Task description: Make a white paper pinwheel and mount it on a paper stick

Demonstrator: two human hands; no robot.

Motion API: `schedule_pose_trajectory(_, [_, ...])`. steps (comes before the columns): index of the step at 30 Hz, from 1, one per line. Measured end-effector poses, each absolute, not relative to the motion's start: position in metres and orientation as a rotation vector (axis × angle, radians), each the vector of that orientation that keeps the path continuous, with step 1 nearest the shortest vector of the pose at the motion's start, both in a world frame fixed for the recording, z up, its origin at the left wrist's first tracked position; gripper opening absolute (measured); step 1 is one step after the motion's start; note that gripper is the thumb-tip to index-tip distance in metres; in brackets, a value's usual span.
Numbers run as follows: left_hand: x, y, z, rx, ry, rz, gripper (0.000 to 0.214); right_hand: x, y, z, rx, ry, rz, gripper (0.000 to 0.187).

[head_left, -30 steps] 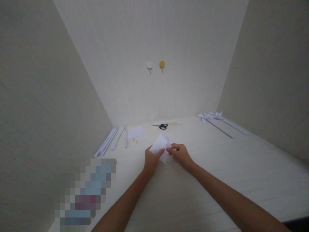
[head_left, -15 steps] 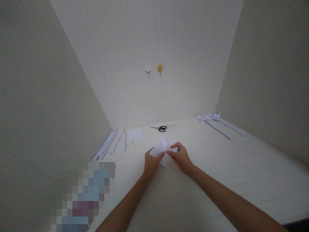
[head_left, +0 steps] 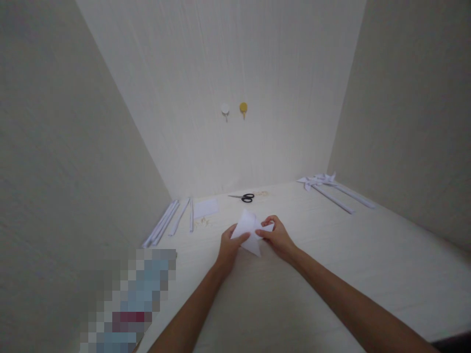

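Observation:
Both hands hold one small folded piece of white paper (head_left: 248, 229) just above the pale table (head_left: 331, 255). My left hand (head_left: 230, 246) pinches its left edge with thumb and fingers. My right hand (head_left: 276, 237) pinches the paper's middle from the right, fingers curled. The paper's folded flaps stick up and down between the hands.
Black scissors (head_left: 243, 197) lie behind the hands near the back wall. Several rolled white paper sticks (head_left: 167, 221) and a flat white sheet (head_left: 206, 208) lie at the left. Finished paper pinwheels (head_left: 324, 180) on sticks lie at the back right. Two round hooks (head_left: 234, 109) hang on the wall.
The hands have kept their grip and shifted the paper slightly; its flaps have spread flatter and lower between the fingers. The view has tilted a little.

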State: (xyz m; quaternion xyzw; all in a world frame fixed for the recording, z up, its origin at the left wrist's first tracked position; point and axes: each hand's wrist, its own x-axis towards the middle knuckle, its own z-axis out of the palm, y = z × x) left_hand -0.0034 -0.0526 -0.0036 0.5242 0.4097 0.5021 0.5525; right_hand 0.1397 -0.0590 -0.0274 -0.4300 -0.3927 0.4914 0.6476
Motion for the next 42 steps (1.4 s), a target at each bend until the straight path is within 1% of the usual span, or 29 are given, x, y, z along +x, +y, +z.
schedule_pose_trajectory(4, [-0.011, -0.052, 0.005, 1.116, 0.743, 1.020, 0.045, 0.145, -0.064, -0.021, -0.890, -0.924, 1.308, 0.048])
schedule_pose_trajectory(10, [-0.021, -0.052, 0.010, 1.110, 0.733, 0.870, 0.052, 0.149, -0.071, -0.018, -0.833, -1.145, 1.519, 0.052])
schedule_pose_trajectory(17, [-0.026, -0.049, 0.009, 1.356, 0.796, 0.659, 0.064, 0.156, -0.070, -0.021, -0.912, -1.397, 1.486, 0.054])
schedule_pose_trajectory(21, [-0.026, -0.049, 0.009, 1.558, 0.861, 0.619, 0.065, 0.158, -0.070, -0.020, -1.007, -1.457, 1.457, 0.056])
schedule_pose_trajectory(29, [-0.026, -0.052, 0.011, 1.568, 0.779, 0.481, 0.071, 0.159, -0.077, -0.009, -1.135, -1.623, 1.372, 0.056])
schedule_pose_trajectory(32, [-0.024, -0.053, 0.010, 1.625, 0.827, 0.470, 0.068, 0.158, -0.079, -0.005, -1.152, -1.659, 1.345, 0.055])
schedule_pose_trajectory(36, [-0.021, -0.056, 0.011, 1.646, 0.875, 0.481, 0.056, 0.158, -0.079, -0.005, -1.139, -1.678, 1.349, 0.054])
schedule_pose_trajectory(42, [-0.020, -0.060, 0.019, 1.602, 0.906, 0.466, 0.046, 0.158, -0.078, -0.009, -1.119, -1.639, 1.381, 0.053])
